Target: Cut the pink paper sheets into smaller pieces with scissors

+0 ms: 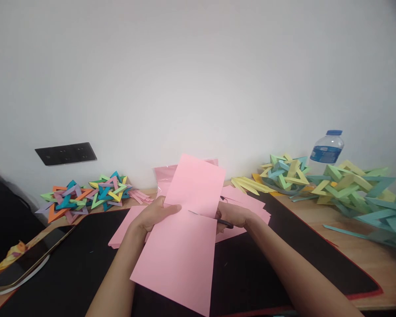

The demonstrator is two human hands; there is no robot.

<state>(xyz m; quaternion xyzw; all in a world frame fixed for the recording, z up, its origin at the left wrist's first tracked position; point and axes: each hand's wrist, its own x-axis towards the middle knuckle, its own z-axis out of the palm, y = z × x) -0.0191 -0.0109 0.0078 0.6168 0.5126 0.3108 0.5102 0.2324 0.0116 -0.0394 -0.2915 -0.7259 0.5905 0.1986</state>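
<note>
A sheet of pink paper (181, 259) is held up in front of me, cut partway across from its right edge. My left hand (156, 213) grips its left edge, thumb on top and fingers hidden beneath. From the right, my right hand (229, 215) holds black-handled scissors (229, 224). Their blades sit in the cut, with a bit of metal showing near the sheet's middle. Behind and below the held sheet, more pink paper (123, 226) lies in a stack on the left, and further pink pieces (242, 200) lie on the right.
A black mat (75, 264) with red edging covers the wooden desk (394, 277). Multicoloured folded-paper stars (66, 200) stand at back left, green-yellow ones (353, 185) at right. Yellow strips (251, 185), a water bottle (328, 147) and a phone (29, 257) are around the edges.
</note>
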